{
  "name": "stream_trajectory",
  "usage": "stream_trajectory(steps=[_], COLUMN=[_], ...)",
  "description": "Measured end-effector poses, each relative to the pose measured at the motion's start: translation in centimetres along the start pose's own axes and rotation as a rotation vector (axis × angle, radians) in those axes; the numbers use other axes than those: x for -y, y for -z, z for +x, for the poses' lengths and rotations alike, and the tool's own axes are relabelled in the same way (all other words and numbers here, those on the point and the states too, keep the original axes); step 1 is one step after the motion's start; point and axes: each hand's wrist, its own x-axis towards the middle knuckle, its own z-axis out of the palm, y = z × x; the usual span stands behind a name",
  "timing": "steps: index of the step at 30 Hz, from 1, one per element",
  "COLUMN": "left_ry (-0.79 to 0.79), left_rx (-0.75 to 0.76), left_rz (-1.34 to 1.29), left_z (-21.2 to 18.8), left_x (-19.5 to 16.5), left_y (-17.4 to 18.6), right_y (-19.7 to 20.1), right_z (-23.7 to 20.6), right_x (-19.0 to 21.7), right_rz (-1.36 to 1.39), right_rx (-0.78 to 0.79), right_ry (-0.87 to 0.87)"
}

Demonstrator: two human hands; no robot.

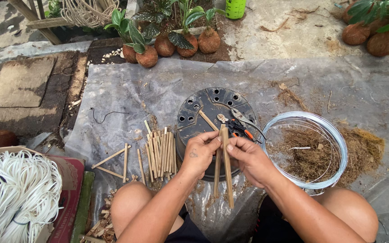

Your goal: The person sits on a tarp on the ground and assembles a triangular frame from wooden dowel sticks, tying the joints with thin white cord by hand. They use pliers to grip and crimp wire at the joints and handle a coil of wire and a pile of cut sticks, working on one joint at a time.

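My left hand (200, 153) and my right hand (247, 158) meet over an upturned black plastic pot (203, 105). Together they pinch the top ends of two or three thin bamboo sticks (225, 173), which hang down towards my knees. Pliers with orange handles (239, 125) and one loose stick lie on the pot just beyond my fingers. A pile of several cut bamboo sticks (159, 153) lies on the plastic sheet to the left of my left hand.
A coil of silver wire (334, 139) rings loose coconut fibre at right. A box with white cord (14, 198) sits at lower left. Coconut-husk plant balls (178, 42) line the far edge, with more of them (370, 33) at top right, and a green bottle (235, 8).
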Motion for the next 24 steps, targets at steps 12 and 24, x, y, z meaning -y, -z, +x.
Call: stream_trajectory(steps=[12, 24], left_ry=[-0.192, -0.105], left_rx=[-0.092, 0.045], left_rz=[0.171, 0.240], left_z=[-1.3, -1.9], left_x=[1.3, -3.9], left_y=[-1.3, 0.3], right_y=[-0.8, -0.1], right_z=[0.3, -0.6], right_x=[-2.9, 1.7], right_rz=[-0.092, -0.331], right_rx=[-0.303, -0.347], right_ry=[0.199, 0.456])
